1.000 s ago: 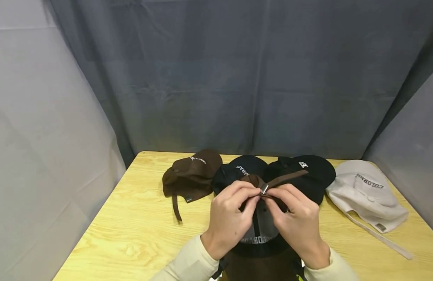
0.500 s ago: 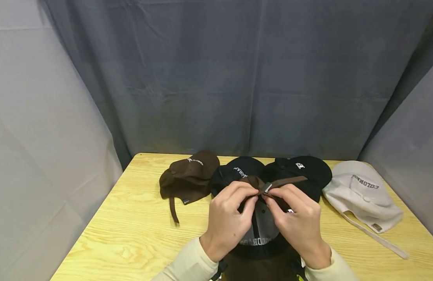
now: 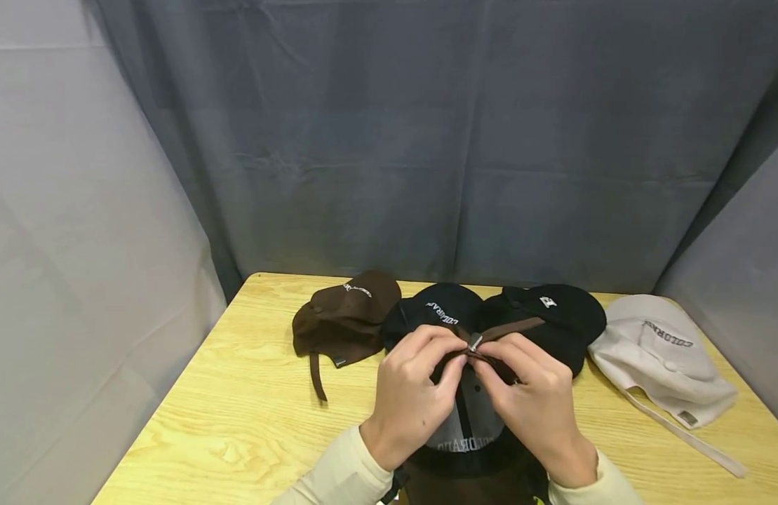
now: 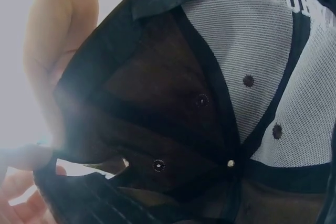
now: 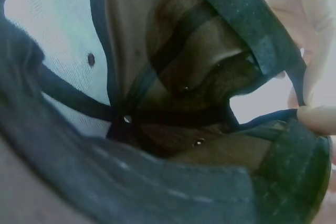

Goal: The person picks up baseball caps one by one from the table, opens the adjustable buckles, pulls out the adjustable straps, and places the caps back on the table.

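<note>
Both hands meet over the back of a brown cap (image 3: 466, 421), whose inside with grey front lining and black tape faces up at me. My left hand (image 3: 417, 396) pinches the back edge of the cap by the strap. Thumb and fingers of my right hand (image 3: 532, 400) pinch the brown strap (image 3: 515, 327) close to a small metal buckle (image 3: 475, 341). The strap's loose end points out to the right. In the left wrist view the cap's inside (image 4: 152, 103) fills the picture; the right wrist view shows the back opening (image 5: 262, 100) beside the fingers.
A row of caps lies along the back of the wooden table (image 3: 237, 421): a brown cap (image 3: 344, 319) at left, a navy cap (image 3: 436, 305), a black cap (image 3: 553, 326), and a beige cap (image 3: 663, 354) with a trailing strap at right. Curtains (image 3: 351, 140) stand behind.
The buckle has turned slightly between the fingers, and the strap's loose end has shifted a little down and left. The cap's inside tilts a bit more into view. Both hands keep their hold.
</note>
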`<state>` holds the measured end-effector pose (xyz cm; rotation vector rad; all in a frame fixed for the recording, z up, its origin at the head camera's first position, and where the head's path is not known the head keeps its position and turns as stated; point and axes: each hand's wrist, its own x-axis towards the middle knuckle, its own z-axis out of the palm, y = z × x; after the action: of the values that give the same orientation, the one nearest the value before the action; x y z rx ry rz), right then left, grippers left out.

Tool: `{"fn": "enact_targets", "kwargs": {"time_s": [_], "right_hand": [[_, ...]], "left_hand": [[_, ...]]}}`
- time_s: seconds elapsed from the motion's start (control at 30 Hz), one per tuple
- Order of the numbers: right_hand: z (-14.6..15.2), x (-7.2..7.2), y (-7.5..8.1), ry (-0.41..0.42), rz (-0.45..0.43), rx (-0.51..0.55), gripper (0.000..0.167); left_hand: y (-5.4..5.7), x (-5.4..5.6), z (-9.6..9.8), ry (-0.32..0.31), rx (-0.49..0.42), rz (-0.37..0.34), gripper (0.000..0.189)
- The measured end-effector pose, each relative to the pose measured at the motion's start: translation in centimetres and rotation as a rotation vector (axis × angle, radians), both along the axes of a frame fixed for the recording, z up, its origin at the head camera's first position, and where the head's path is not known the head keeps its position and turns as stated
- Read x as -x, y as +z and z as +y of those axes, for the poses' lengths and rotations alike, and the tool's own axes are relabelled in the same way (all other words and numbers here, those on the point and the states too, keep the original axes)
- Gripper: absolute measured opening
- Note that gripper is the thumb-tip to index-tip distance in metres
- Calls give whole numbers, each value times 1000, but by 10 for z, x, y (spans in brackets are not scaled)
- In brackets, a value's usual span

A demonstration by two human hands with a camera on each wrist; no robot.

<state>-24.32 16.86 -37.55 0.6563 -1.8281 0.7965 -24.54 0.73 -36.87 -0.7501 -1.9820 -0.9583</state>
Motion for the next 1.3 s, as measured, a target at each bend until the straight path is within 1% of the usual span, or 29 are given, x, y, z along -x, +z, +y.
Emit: {"fn": "enact_targets", "kwargs": {"time_s": [0.17,0.23,0.33,0.43,0.47,0.53,0.6,0.67,0.73,0.83,0.9,1.07,1.3], "right_hand": [[0,-1,1,24,-16,-25,36],[-1,-1,1,15,-10,-28,36],[-1,-1,1,-1,-4,-11,37],[-1,0,1,-7,-18,15,37],[-1,0,0,-7,-22,23,35],[0,1,0,-15,-27,39,25],[2,2,1,-37,-24,52,13],[4,3,1,-59,-15,62,8],[6,4,2,-72,-7,66,11],[8,5,2,-60,3,63,26],[8,5,2,-47,7,59,31],[8,4,3,-31,7,55,22],[7,2,5,-7,23,33,36]], "left_hand": [[1,4,-3,-7,-7,41,9],[2,5,-4,-12,-8,53,9],[2,5,-4,-16,-2,73,9],[3,6,-4,-12,5,83,8],[3,6,-3,-9,7,84,8],[3,6,-3,-4,8,89,8],[2,6,-3,4,10,93,8],[2,5,-2,8,10,97,8],[1,5,-2,14,10,98,9],[1,5,-3,21,12,92,8],[1,5,-2,22,15,82,8],[1,5,-1,19,15,70,10],[4,5,3,22,11,88,12]]}}
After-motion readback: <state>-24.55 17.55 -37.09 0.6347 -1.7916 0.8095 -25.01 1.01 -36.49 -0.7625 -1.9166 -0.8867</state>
